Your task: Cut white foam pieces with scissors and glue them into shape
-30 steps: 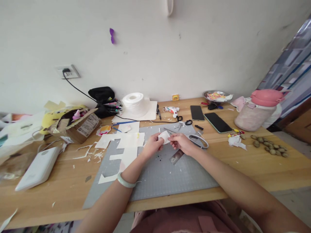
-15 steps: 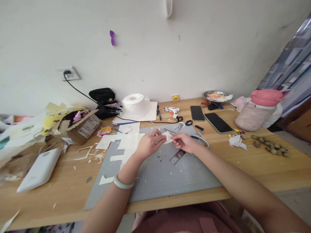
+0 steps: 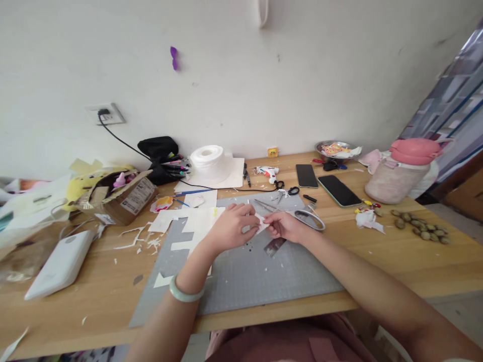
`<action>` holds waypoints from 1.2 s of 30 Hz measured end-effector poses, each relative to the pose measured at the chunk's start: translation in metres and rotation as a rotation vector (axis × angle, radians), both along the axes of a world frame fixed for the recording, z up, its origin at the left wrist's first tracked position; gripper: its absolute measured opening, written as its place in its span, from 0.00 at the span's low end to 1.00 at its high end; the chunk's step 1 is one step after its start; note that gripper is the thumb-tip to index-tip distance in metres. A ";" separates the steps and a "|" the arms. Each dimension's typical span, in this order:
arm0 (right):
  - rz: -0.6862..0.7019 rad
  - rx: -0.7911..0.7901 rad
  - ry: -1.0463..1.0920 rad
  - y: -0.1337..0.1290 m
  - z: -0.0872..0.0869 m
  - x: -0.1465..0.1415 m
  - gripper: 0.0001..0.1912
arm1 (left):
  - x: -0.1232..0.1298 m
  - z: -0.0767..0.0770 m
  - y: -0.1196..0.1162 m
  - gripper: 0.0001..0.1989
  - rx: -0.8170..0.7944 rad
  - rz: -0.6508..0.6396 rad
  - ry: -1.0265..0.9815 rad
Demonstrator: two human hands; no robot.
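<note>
Between my two hands is a small piece of white paper [image 3: 261, 224], partly covered by fingers. My left hand [image 3: 234, 229] has its fingers bent around the paper's left side. The fingertips of my right hand [image 3: 282, 226] pinch its right edge. Both hands are over the grey cutting mat [image 3: 260, 281]. Just behind my right hand lie grey-handled scissors [image 3: 309, 219], and a metal ruler [image 3: 274, 246] rests on the mat below it. Cut white paper [image 3: 196, 226] covers the mat's left part.
A cardboard box [image 3: 123, 198], a white power bank [image 3: 60, 265] and paper scraps [image 3: 141, 236] are on the left. Behind the mat stand a white roll [image 3: 207, 163] and a glue gun [image 3: 268, 173]. Two phones [image 3: 338, 191], a pink-lidded bottle [image 3: 400, 173] and several brown round things [image 3: 424, 229] are at right.
Both hands have shifted slightly toward me, and the paper between them has tilted. More of the scissors behind my right hand now shows.
</note>
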State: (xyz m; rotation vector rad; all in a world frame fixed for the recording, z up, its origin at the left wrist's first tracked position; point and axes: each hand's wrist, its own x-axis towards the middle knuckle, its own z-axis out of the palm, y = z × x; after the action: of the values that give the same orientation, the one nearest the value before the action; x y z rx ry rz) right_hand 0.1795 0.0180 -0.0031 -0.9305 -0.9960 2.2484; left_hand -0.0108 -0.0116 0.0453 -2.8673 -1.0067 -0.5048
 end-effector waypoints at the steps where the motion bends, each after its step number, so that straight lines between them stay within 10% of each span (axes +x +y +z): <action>1: -0.007 -0.007 0.011 0.000 0.000 -0.001 0.06 | -0.001 -0.001 0.001 0.09 0.015 0.011 -0.012; 16: 0.057 -0.113 0.153 0.000 0.002 0.000 0.08 | 0.005 -0.006 0.003 0.07 0.028 0.027 0.035; 36: 0.014 -0.243 0.322 0.000 0.009 0.003 0.10 | -0.003 -0.016 0.007 0.06 -0.179 -0.092 -0.509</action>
State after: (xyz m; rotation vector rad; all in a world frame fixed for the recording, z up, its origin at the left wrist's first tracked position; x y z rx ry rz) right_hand 0.1829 0.0177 0.0058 -0.6265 -0.5994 2.4681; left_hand -0.0140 -0.0046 0.0297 -3.0197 -1.0193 -1.2597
